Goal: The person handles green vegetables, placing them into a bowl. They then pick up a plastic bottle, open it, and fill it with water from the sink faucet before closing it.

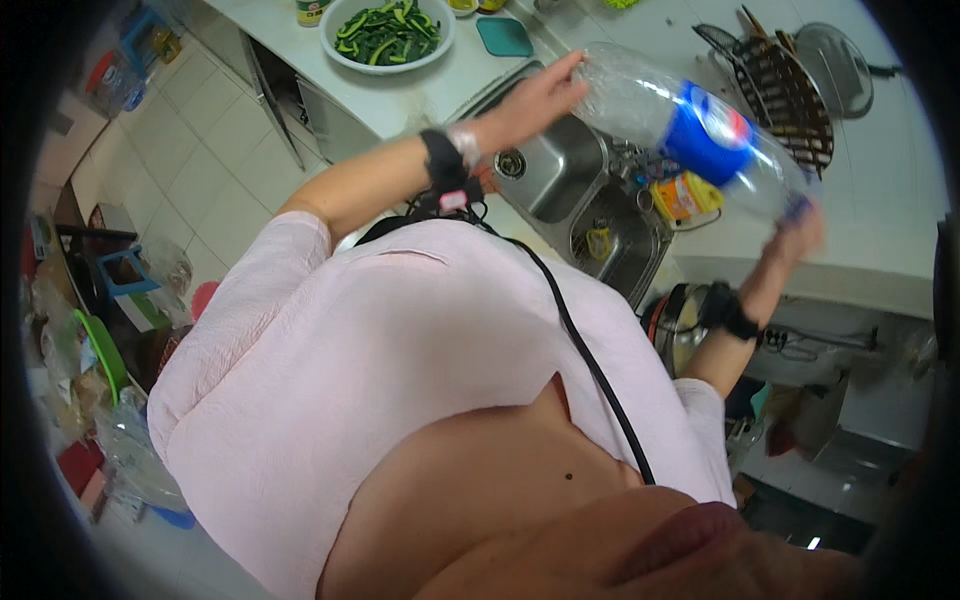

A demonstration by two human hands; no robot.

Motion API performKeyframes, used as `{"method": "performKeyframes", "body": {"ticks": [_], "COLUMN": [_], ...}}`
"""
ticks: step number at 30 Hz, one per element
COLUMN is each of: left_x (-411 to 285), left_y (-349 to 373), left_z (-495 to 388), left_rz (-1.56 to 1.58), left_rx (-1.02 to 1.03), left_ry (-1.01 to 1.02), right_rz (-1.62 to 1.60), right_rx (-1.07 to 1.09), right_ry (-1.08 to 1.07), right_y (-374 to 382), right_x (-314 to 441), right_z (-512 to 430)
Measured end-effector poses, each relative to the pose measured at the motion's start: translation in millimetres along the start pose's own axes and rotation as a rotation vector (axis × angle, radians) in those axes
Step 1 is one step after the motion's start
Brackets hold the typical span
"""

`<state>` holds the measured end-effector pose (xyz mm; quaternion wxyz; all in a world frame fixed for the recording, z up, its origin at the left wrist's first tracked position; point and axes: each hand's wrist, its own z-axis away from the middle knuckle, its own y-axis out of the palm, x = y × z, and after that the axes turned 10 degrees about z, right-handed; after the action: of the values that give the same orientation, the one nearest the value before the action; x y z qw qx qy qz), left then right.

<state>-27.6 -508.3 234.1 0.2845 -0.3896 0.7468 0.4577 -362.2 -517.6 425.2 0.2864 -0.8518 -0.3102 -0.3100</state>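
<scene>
A large clear plastic bottle (697,131) with a blue Pepsi label is held aslant above the double steel sink, between both hands. At its wide base end, my left hand (536,101) has its fingertips against the plastic. My right hand (801,232) is closed around the narrow neck end, where a dark blue cap shows, blurred. The bottle looks transparent; whether any liquid is inside cannot be told. Black straps circle both wrists. Below the bottle lie the sink basins (559,169), and a yellow and orange container (686,196) stands at the sink's edge.
A white bowl of sliced green vegetables (388,69) stands on the counter beside a teal square mat (504,37). A brown basket (787,97) with kitchen utensils is at the upper right. A cabinet door (277,112) hangs open at the left. Bags and stools crowd the floor.
</scene>
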Motion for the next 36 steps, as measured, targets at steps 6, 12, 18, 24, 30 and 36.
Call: {"method": "performKeyframes", "body": {"ticks": [6, 12, 18, 24, 30, 36], "left_x": [0.3, 7.0, 8.4, -31.3, -63.0, -65.3], "left_y": [-4.5, -11.0, -10.2, 18.5, 36.4, 38.7], "left_z": [1.4, 12.3, -7.5, -5.9, 10.2, 14.4], "left_rz": [-0.013, 0.063, -0.202, -0.266, -0.33, -0.308], "left_rx": [0.135, 0.099, 0.006, 0.099, 0.027, 0.081], "left_ry": [0.449, 0.288, 0.155, 0.479, 0.438, 0.435], "right_rz": [-0.071, 0.198, 0.323, -0.136, -0.142, -0.237], "right_rx": [-0.028, 0.142, 0.14, 0.12, 0.209, 0.205], "right_ry": [-0.294, -0.153, -0.167, 0.291, 0.267, 0.233], "right_y": [2.3, 21.5, 3.6, -11.1, -19.9, -11.2], "right_x": [-0.7, -45.9, -95.1, -61.9, -82.7, -91.6], "right_z": [3.1, -26.3, -30.3, -15.9, -31.4, -30.0]}}
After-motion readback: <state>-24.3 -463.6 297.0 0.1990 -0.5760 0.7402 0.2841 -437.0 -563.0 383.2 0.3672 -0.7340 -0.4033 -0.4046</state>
